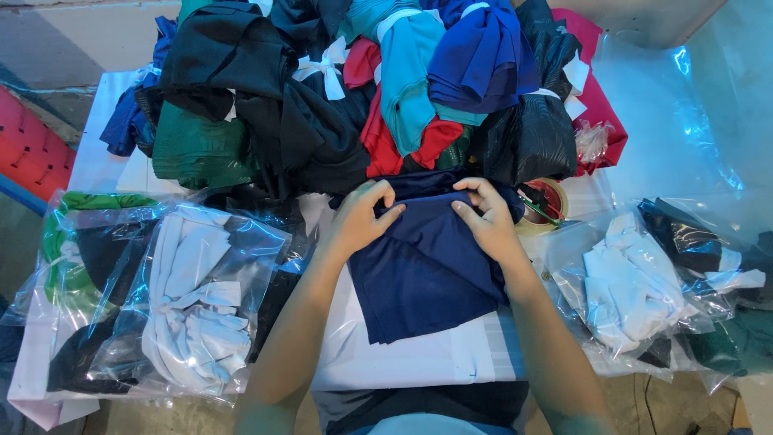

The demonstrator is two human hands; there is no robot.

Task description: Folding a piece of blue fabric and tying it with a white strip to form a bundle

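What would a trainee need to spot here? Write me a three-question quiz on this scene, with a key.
1. True or false: both hands grip the far edge of the navy garment.
2. Which lies just right of the right hand? A) scissors B) a roll of tape C) a stapler
3. What fills the clear bag left of the left hand?

Key
1. True; the fingers of both hands pinch the folded far edge.
2. B.
3. White fabric pieces, bundled together.
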